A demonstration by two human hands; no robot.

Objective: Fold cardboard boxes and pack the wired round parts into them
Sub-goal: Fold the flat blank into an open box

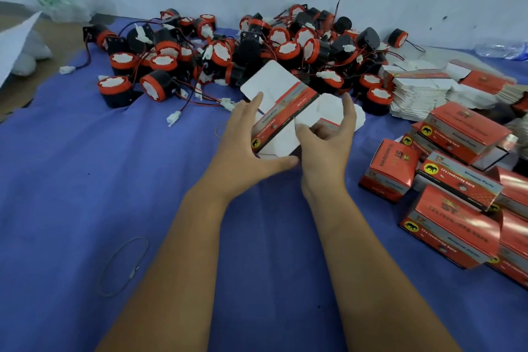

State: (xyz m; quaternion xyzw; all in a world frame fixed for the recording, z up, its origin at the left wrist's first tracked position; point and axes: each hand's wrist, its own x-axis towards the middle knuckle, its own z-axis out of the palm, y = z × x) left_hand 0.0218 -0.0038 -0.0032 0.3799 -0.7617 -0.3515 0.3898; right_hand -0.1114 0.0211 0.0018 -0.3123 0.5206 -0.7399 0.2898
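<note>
Spread beneath both grips: a wide blue cloth covering the working surface. Beyond the grips, against the pale wall: a large tangled heap of black-and-red round wired parts with white connectors, all still loose and unpacked. To the right of the grips: a pile of folded red-and-grey printed cardboard boxes, some with end flaps visibly open; whether any hold a part cannot be told. Further back on that same side: a stack of flat white-and-red box blanks, still unfolded. Held up between the two grips, clear of the cloth: one half-opened red-and-white cardboard box, white inner flaps splayed, not yet squared up. Left grip clasping the box's near left edge, fingers behind and thumb pressed at the bottom corner. Right grip curled on the box's right side, thumb pinching a flap, fingers raised along the far edge. Judged progress: a fair batch folded, but many parts and blanks left; present step is forming this box, with packing to follow. Near the left forearm: a thin wire loop lying on the cloth.
</note>
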